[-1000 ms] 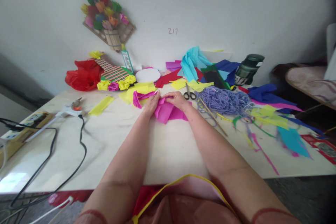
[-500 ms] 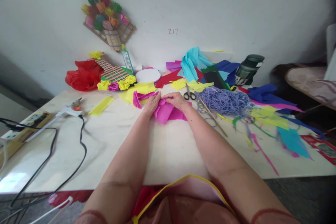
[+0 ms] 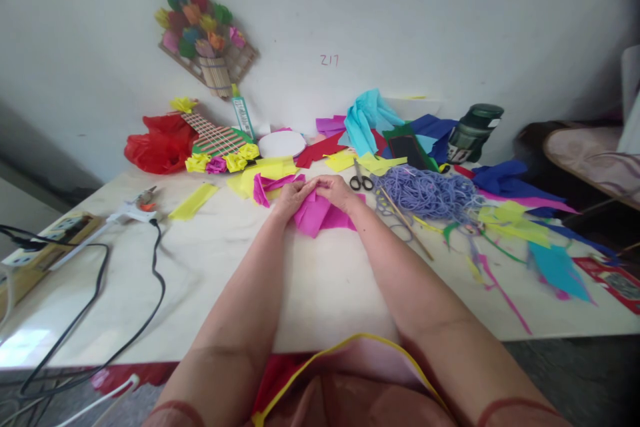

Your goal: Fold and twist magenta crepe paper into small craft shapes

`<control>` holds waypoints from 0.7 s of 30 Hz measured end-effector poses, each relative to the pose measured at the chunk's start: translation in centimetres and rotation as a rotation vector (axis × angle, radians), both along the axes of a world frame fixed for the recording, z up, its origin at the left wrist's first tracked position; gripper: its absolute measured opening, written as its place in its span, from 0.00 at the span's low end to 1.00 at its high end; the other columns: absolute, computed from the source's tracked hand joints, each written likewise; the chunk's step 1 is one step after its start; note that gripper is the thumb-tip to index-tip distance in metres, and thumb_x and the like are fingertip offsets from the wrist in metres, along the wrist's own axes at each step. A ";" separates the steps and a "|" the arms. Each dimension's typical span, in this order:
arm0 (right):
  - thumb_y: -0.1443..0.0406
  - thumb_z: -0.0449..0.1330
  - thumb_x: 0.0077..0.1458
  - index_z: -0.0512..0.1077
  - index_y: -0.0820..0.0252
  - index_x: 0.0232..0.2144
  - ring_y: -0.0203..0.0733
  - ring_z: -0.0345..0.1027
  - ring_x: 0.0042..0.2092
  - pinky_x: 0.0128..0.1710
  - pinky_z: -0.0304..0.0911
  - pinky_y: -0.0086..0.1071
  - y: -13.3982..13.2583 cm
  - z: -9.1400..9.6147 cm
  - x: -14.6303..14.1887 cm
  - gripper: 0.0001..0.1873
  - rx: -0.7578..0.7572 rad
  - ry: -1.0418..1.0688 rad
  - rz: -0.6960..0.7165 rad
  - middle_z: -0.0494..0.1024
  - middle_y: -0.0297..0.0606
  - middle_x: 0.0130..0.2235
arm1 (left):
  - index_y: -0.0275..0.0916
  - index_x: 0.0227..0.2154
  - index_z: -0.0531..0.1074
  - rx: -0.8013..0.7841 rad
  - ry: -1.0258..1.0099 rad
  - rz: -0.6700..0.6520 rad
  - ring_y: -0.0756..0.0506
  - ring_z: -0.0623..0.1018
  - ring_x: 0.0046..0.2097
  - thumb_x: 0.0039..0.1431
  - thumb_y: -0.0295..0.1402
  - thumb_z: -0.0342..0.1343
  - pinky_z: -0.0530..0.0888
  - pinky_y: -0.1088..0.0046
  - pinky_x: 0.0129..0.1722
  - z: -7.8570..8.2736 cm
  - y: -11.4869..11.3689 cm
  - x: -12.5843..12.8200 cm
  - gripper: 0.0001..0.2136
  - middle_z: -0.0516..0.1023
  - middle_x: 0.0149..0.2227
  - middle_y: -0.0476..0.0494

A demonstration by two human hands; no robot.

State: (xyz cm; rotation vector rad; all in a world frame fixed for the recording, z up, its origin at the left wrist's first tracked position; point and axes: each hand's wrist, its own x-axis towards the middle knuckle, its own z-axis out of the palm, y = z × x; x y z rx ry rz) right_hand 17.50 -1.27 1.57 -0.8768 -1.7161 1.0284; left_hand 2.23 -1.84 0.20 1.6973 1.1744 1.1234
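Note:
My left hand point(image 3: 291, 197) and my right hand point(image 3: 336, 191) meet at the far middle of the white table point(image 3: 320, 287), fingertips pinched together on a crumpled magenta crepe paper point(image 3: 320, 212). The paper lies partly on the table under both hands. A second magenta strip point(image 3: 265, 185) trails off to the left over yellow paper point(image 3: 265, 170). Black-handled scissors point(image 3: 360, 179) lie just right of my right hand.
A pile of lilac yarn point(image 3: 425, 190) and a wooden stick point(image 3: 405, 221) lie to the right, with coloured paper scraps point(image 3: 520, 230) beyond. A glue gun point(image 3: 135, 207) and black cables point(image 3: 125, 307) occupy the left side. A dark green jar point(image 3: 470, 132) and red bag point(image 3: 157, 143) stand by the wall.
My two hands have drawn slightly closer, fingertips now touching over the magenta paper. Otherwise nothing has moved.

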 end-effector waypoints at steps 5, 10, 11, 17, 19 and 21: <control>0.70 0.58 0.40 0.74 0.62 0.29 0.37 0.69 0.35 0.40 0.63 0.32 -0.2 0.2 0.0 0.10 -0.117 0.064 -0.014 0.77 0.33 0.30 | 0.37 0.16 0.59 0.006 -0.007 0.003 0.55 0.57 0.22 0.47 0.51 0.58 0.53 0.76 0.20 -0.1 0.1 0.0 0.22 0.57 0.18 0.54; 0.68 0.57 0.41 0.74 0.62 0.29 0.35 0.66 0.32 0.37 0.60 0.30 0.0 -0.1 0.4 0.09 -0.186 0.118 -0.025 0.75 0.32 0.29 | 0.37 0.16 0.58 0.033 0.000 0.021 0.55 0.57 0.22 0.48 0.51 0.56 0.53 0.76 0.21 -0.1 0.0 0.0 0.22 0.57 0.18 0.54; 0.67 0.58 0.41 0.74 0.62 0.29 0.35 0.65 0.32 0.36 0.60 0.29 0.1 -0.2 0.5 0.10 -0.191 0.139 -0.031 0.75 0.31 0.29 | 0.37 0.16 0.58 0.046 -0.004 0.027 0.54 0.57 0.22 0.49 0.51 0.56 0.53 0.76 0.21 -0.1 0.0 0.0 0.22 0.57 0.18 0.54; 0.53 0.61 0.44 0.73 0.61 0.29 0.33 0.60 0.23 0.25 0.56 0.28 0.6 -0.9 0.6 0.17 -0.354 0.316 -0.070 0.70 0.29 0.21 | 0.37 0.18 0.62 0.063 -0.060 0.071 0.53 0.60 0.23 0.49 0.49 0.56 0.56 0.76 0.22 -0.4 0.2 0.0 0.20 0.60 0.19 0.53; 0.51 0.63 0.42 0.69 0.60 0.24 0.32 0.58 0.20 0.21 0.53 0.28 0.5 -1.0 0.6 0.18 -0.420 0.330 -0.055 0.67 0.27 0.18 | 0.37 0.19 0.64 0.054 -0.095 0.079 0.53 0.61 0.23 0.49 0.49 0.56 0.58 0.76 0.23 -0.5 0.3 0.1 0.19 0.62 0.20 0.53; 0.51 0.66 0.39 0.66 0.59 0.22 0.32 0.58 0.19 0.19 0.51 0.27 0.4 -1.1 0.5 0.19 -0.476 0.315 -0.032 0.65 0.27 0.16 | 0.37 0.21 0.66 0.063 -0.137 0.094 0.53 0.63 0.24 0.48 0.48 0.57 0.60 0.76 0.24 -0.5 0.4 0.2 0.17 0.65 0.20 0.52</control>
